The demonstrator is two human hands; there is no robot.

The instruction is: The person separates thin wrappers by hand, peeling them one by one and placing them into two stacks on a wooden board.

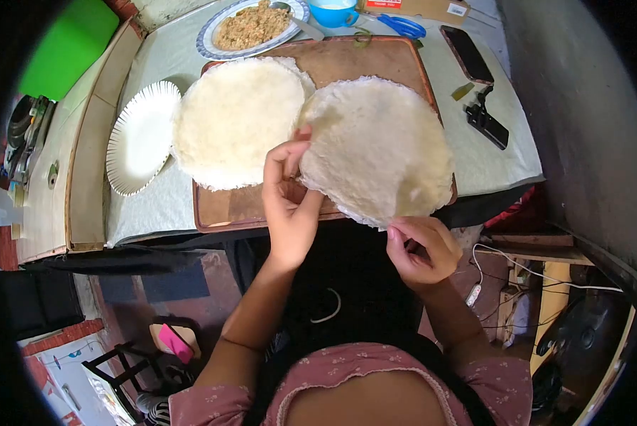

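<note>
A round, thin, pale spring roll wrapper (379,145) is held up between my two hands over the right part of a brown wooden board (226,209). My left hand (290,195) grips its left edge, with fingertips partly hidden behind it. At the lower edge, my right hand (423,248) pinches the wrapper between thumb and fingers. Left of it lies a stack of round wrappers (237,121) on the board, partly overlapped by the held one in this view.
A fluted white plate (144,138) stands left of the board. Behind are a plate of cooked filling (251,27) with a spoon, a blue cup (333,12) and blue scissors (401,26). A phone (467,55) and a small black clip device (487,124) lie right.
</note>
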